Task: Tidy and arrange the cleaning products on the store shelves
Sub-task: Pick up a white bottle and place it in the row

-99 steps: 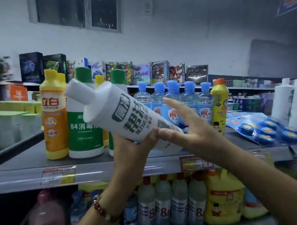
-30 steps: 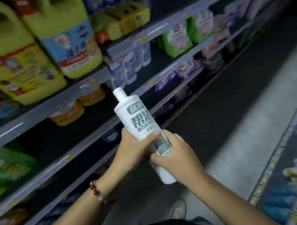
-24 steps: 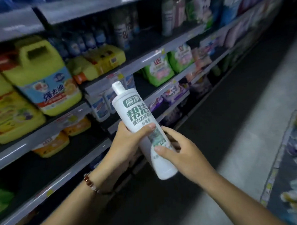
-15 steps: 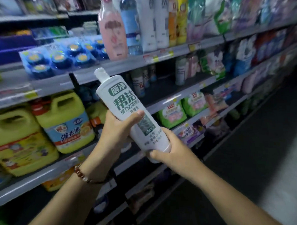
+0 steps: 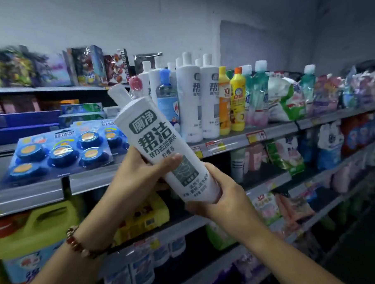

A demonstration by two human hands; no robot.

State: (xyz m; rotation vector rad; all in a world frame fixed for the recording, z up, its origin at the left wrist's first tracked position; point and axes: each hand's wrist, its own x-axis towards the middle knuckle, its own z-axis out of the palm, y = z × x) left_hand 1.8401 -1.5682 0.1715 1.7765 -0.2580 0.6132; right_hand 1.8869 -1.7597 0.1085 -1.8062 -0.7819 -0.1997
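A white cleaner bottle (image 5: pixel 158 141) with dark Chinese lettering is tilted in front of the top shelf (image 5: pixel 231 143), cap pointing up and left. My left hand (image 5: pixel 136 176) grips its middle, thumb across the label. My right hand (image 5: pixel 223 196) wraps around its base. Several matching white bottles (image 5: pixel 190 98) stand upright on the top shelf just right of the held one, with a clear blue-capped bottle (image 5: pixel 166 99) beside them.
Blue toilet-block packs (image 5: pixel 58 151) lie on the top shelf at left. Yellow dish-soap bottles (image 5: pixel 237 101) and refill pouches (image 5: pixel 285 99) stand further right. Yellow jugs (image 5: pixel 35 230) fill the shelf below. Toy boxes (image 5: pixel 88 64) line a rear shelf. The aisle floor is at lower right.
The view has swung up from the lower shelves to the top shelf. Both hands have lifted the white bottle up level with the row of matching white bottles.
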